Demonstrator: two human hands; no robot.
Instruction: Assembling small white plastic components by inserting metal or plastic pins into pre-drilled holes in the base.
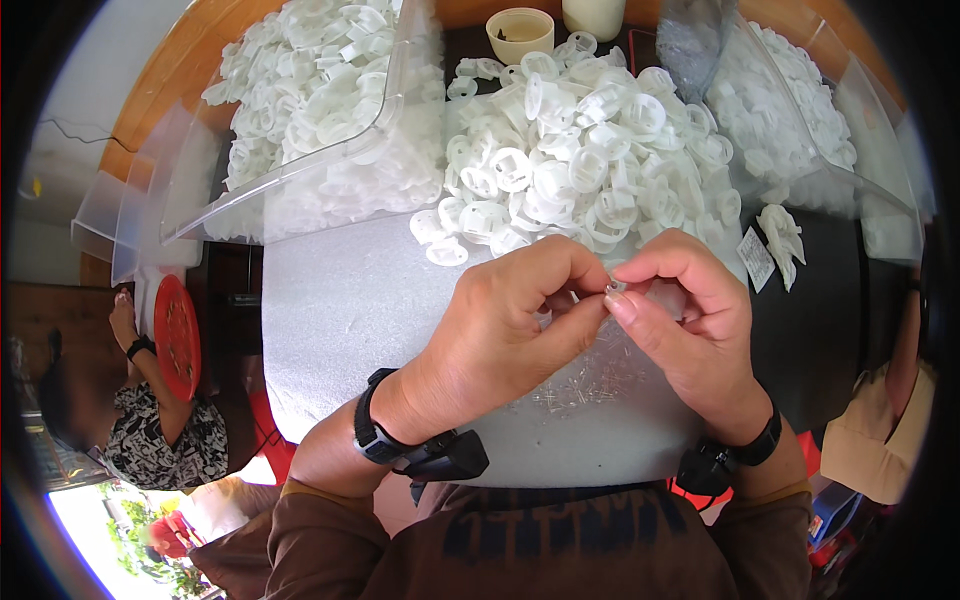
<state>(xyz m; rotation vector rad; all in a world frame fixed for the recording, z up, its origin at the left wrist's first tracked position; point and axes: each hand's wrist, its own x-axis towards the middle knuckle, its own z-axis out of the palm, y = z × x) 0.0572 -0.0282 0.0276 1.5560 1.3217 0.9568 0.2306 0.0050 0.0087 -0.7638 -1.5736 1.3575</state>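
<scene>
My left hand (520, 310) and my right hand (695, 325) meet fingertip to fingertip above the grey mat (330, 320). A translucent white plastic part (667, 297) is partly visible inside my curled right fingers. Between the two thumbs and forefingers shows a tiny shiny end (614, 286); whatever my left hand pinches is too small to name. Loose thin metal pins (585, 388) lie scattered on the mat below. Just beyond my hands rises a big heap of white plastic parts (590, 150), round with cut-out middles.
Clear plastic bins (375, 135) full of white parts stand left and right. Behind the heap are a cream bowl (520, 35) and a grey plastic bag (692, 45). A crumpled white glove-like item (782, 245) lies right. Co-workers sit at both sides, one beside a red tray (177, 338).
</scene>
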